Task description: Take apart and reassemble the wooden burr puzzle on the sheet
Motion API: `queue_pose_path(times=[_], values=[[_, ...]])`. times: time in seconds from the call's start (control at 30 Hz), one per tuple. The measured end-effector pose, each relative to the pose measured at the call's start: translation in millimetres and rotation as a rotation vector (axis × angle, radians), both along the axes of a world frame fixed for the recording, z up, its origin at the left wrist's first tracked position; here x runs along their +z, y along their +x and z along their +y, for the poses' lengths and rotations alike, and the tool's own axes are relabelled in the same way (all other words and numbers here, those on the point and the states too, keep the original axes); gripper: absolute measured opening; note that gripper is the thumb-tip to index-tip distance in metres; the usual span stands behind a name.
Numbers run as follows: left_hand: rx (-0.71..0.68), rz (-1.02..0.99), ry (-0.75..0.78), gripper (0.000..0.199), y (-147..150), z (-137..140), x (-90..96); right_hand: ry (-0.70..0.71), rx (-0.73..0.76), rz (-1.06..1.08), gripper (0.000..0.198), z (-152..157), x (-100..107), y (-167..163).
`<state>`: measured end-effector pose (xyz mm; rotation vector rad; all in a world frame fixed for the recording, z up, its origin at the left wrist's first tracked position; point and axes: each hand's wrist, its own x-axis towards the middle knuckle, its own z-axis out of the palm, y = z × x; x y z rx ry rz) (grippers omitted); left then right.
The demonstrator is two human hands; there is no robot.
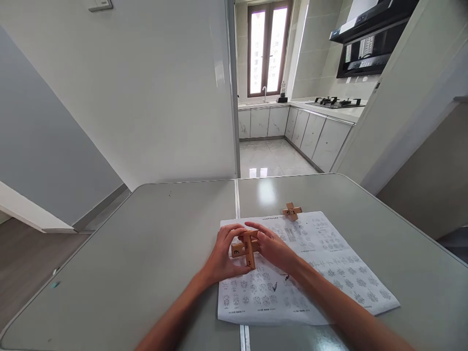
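Over a printed paper sheet point(351, 273), my two hands hold a small group of wooden puzzle pieces point(248, 251) marked with handwritten digits. My left hand point(224, 256) grips them from the left, its thumb at the lower end of the upright piece and its fingers at the top. From the right, the fingers of my right hand point(274, 246) close on the upper right part. Some of the wood is hidden behind my fingers. Two more wooden puzzle pieces, laid as a cross point(292, 211), rest at the sheet's far edge.
The sheet, covered in small diagrams, lies on a grey table point(175, 234) with a seam point(237, 200) down its middle. A small greenish scrap point(55, 284) is near the left edge. Beyond stand a white wall point(164, 97) and a kitchen with a gas hob point(336, 102).
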<state>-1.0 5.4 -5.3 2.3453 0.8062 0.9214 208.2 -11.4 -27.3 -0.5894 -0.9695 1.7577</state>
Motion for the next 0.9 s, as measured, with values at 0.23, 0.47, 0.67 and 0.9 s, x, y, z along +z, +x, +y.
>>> queue_pose_path(times=[0.23,0.47,0.67,0.9], values=[[-0.006,0.054,-0.031,0.094,1,-1,0.5,-0.032,0.007,-0.030,0.057,1,1,2],[0.093,-0.036,-0.158,0.104,0,0,-6.0,-0.065,-0.167,-0.030,0.055,-2,5,-5],[0.088,-0.075,-0.447,0.035,4,-1,-5.3,-0.008,-0.219,-0.099,0.054,-4,10,-5],[0.037,-0.139,-0.562,0.038,8,-4,2.6,0.042,-0.490,-0.156,0.057,7,7,6]])
